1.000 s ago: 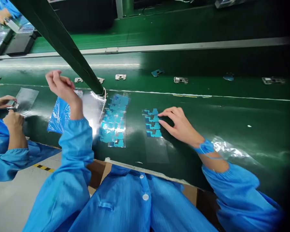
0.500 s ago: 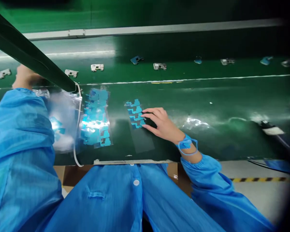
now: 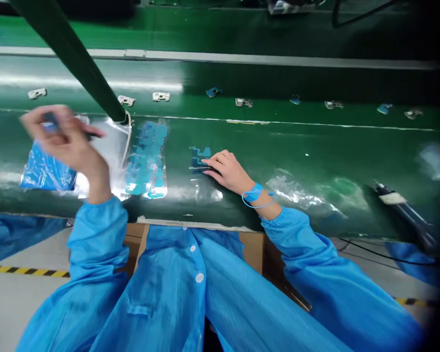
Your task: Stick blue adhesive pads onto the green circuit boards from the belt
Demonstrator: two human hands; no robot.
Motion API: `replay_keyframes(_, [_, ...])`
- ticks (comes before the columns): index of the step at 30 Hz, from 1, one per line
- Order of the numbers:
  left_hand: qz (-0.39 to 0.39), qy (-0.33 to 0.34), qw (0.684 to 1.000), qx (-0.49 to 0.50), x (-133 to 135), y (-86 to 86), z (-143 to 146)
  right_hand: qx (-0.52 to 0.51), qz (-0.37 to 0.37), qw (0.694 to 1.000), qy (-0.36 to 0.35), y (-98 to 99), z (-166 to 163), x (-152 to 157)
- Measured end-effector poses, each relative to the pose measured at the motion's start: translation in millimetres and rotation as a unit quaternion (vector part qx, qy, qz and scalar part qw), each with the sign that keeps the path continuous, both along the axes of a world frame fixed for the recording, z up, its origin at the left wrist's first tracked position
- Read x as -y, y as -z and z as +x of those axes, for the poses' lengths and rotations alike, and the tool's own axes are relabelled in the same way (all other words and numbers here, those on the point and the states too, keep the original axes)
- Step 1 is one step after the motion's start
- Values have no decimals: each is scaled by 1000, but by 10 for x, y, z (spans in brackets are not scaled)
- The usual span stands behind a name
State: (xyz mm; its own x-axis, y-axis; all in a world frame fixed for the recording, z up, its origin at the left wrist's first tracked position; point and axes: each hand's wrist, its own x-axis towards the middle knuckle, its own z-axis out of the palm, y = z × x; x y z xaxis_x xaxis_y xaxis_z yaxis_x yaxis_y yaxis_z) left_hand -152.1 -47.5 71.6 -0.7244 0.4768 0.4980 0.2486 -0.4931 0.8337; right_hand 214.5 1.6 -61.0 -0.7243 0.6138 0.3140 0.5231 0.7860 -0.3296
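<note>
My right hand [image 3: 229,172] is closed on a pair of thin tweezers [image 3: 198,168]. Their shiny tips lie over a small clear sheet of blue film pieces [image 3: 204,151], partly covered by my fingers. My left hand [image 3: 68,139] is raised at the left, blurred by motion, its fingers curled. Something dark shows by its fingertips, too smeared to name. Below that hand lies a blue plastic-wrapped packet [image 3: 47,168]. Between my hands rests a larger clear sheet with rows of blue film pieces [image 3: 146,161].
Along the green belt behind sit several small metal parts [image 3: 161,97] and blue-covered parts [image 3: 214,92]. A green post [image 3: 84,63] with a white cable [image 3: 127,142] stands at the left. Clear plastic film [image 3: 293,193] lies right of my right hand, then a black-handled tool [image 3: 403,210].
My left hand has come back from the belt toward me, over the packet. My right hand, earlier fingering the blue film sheet, now has tweezers in it. The view has shifted left.
</note>
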Motion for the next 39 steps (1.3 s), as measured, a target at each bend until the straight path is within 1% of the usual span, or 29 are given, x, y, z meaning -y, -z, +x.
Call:
replay_keyframes(1, [6, 70, 997, -43, 34, 116, 293, -8, 13, 1000, -11, -8, -22, -5])
replay_keyframes(2, [-32, 155, 985, -66, 18, 252, 560, -16, 31, 999, -20, -18, -48, -14])
replay_keyframes(3, [-75, 223, 968, -88, -41, 400, 788, -22, 53, 998, -27, -28, -76, -24])
replay_keyframes(4, [-101, 282, 948, -105, -132, 553, 973, -23, 75, 996, -33, -41, -104, -32])
replay_keyframes(5, [-126, 351, 922, -105, -242, 702, 1115, -19, 97, 994, -37, -56, -128, -35])
replay_keyframes(6, [-150, 398, 900, -93, -358, 839, 1217, -12, 117, 992, -41, -75, -146, -29])
replay_keyframes(8, [-207, 481, 847, -92, -567, 1060, 1327, 7, 138, 989, -42, -135, -150, 16])
replay_keyframes(10, [-242, 526, 809, -98, -709, 1204, 1353, 27, 137, 990, -33, -234, -104, 111])
replay_keyframes(11, [-249, 538, 799, -99, -750, 1252, 1349, 34, 129, 991, -30, -300, -65, 171])
replay_keyframes(12, [-251, 542, 796, -96, -774, 1287, 1339, 38, 116, 992, -35, -374, -21, 233])
replay_keyframes(14, [-248, 539, 801, -86, -785, 1326, 1319, 10, 71, 996, -62, -526, 70, 327])
replay_keyframes(16, [-231, 528, 815, -61, -771, 1332, 1318, -81, -18, 994, -66, -634, 133, 333])
replay_keyframes(17, [-221, 523, 823, -30, -761, 1324, 1326, -144, -76, 986, -44, -654, 146, 295])
replay_keyframes(18, [-212, 520, 827, 14, -748, 1311, 1339, -212, -137, 968, -9, -647, 146, 232])
replay_keyframes(19, [-208, 522, 824, 65, -732, 1295, 1357, -275, -198, 940, 29, -615, 135, 153])
replay_keyframes(21, [-212, 535, 803, 153, -688, 1257, 1403, -370, -311, 872, 83, -498, 94, -21])
replay_keyframes(22, [-220, 544, 791, 173, -659, 1240, 1430, -399, -359, 838, 95, -429, 73, -97])
replay_keyframes(23, [-228, 550, 784, 176, -626, 1225, 1460, -414, -401, 811, 101, -363, 54, -154])
replay_keyframes(24, [-233, 553, 783, 165, -591, 1213, 1492, -420, -434, 790, 106, -305, 41, -189])
replay_keyframes(25, [-233, 551, 788, 145, -556, 1206, 1525, -419, -456, 778, 111, -258, 33, -203])
replay_keyframes(26, [-230, 544, 798, 119, -524, 1203, 1558, -414, -469, 772, 115, -225, 29, -197])
replay_keyframes(28, [-214, 517, 826, 71, -477, 1205, 1615, -402, -474, 775, 115, -191, 31, -153])
replay_keyframes(29, [-205, 503, 838, 57, -464, 1208, 1636, -396, -465, 783, 116, -187, 35, -126])
replay_keyframes(31, [-197, 482, 852, 60, -456, 1210, 1658, -387, -417, 813, 124, -190, 47, -81])
replay_keyframes(33, [-203, 478, 851, 83, -461, 1198, 1658, -371, -347, 851, 134, -200, 62, -57])
replay_keyframes(36, [-217, 488, 840, 96, -464, 1168, 1644, -329, -247, 901, 136, -227, 82, -50])
replay_keyframes(39, [-223, 497, 835, 80, -454, 1163, 1639, -302, -172, 928, 131, -260, 97, -55])
